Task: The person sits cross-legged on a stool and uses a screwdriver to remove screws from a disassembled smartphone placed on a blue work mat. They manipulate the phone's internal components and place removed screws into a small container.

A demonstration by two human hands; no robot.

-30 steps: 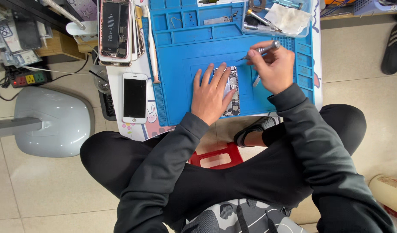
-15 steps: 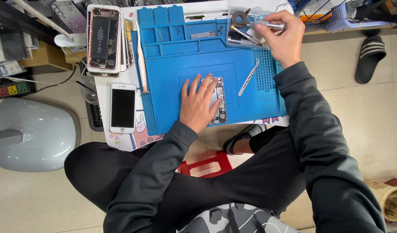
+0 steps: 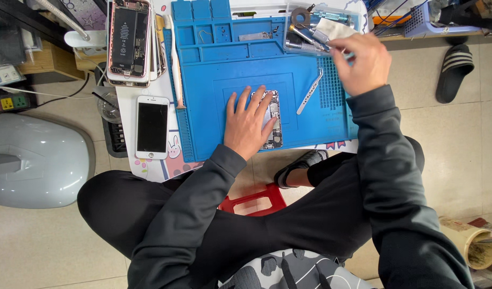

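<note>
My left hand point(image 3: 248, 126) lies flat, fingers spread, on an opened phone point(image 3: 274, 120) with its inner parts showing, in the middle of a blue work mat point(image 3: 214, 80). My right hand point(image 3: 363, 61) hovers at the mat's far right corner beside a clear tool tray point(image 3: 310, 27). Its fingers are closed on a thin tool with a pale blue end point(image 3: 348, 54). Metal tweezers point(image 3: 309, 92) lie loose on the mat between the hands.
A white phone point(image 3: 152, 127) lies face up left of the mat, with a stack of opened phones point(image 3: 129, 40) beyond it. A grey rounded case point(image 3: 32, 160), a power strip point(image 3: 8, 101), a black sandal point(image 3: 453, 72) and a red stool point(image 3: 251, 200) surround the low table.
My right hand put the tweezers down on the mat, reached to the tool tray, and has now drawn back from it a little with a thin tool. My left hand stayed on the phone.
</note>
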